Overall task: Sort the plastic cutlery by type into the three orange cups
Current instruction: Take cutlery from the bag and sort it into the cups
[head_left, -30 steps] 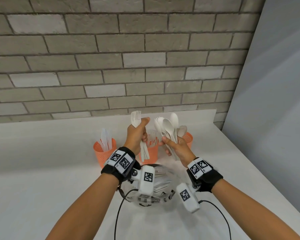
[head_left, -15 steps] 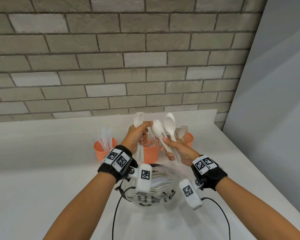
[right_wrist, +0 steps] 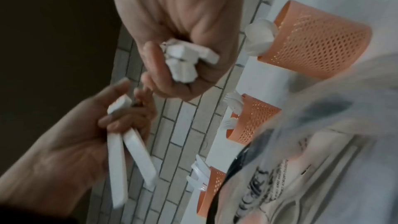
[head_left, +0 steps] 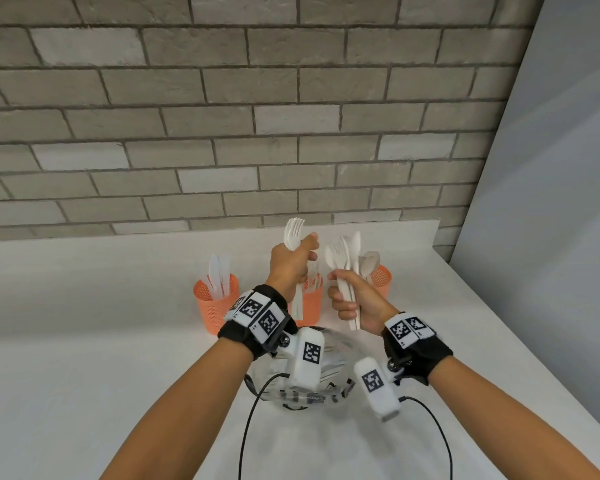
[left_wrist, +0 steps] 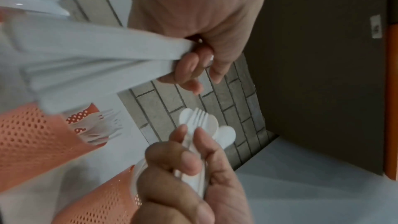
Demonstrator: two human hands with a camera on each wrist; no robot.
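Note:
Three orange mesh cups stand in a row by the wall. The left cup (head_left: 215, 306) holds knives, the middle cup (head_left: 310, 304) forks, the right cup (head_left: 382, 279) spoons. Above the middle cup, my left hand (head_left: 302, 254) grips a few white forks (head_left: 293, 232) upright by their handles (left_wrist: 96, 67). Just to its right, my right hand (head_left: 340, 289) grips a mixed bundle (head_left: 343, 256) of spoons and at least one fork (left_wrist: 199, 118). The bundle's handle ends (right_wrist: 183, 60) stick out below my fist. The two hands are close but apart.
A clear plastic bowl (head_left: 267, 393) with more cutlery sits on the white table (head_left: 84, 341) under my wrists, in front of the cups. A brick wall (head_left: 222, 133) runs behind the cups. A grey panel (head_left: 551, 237) closes the right side.
Half a second ago my left thumb and fingers touched the top of the right hand's bundle. The hands have since drawn apart, and a fork now shows at the bundle's front.

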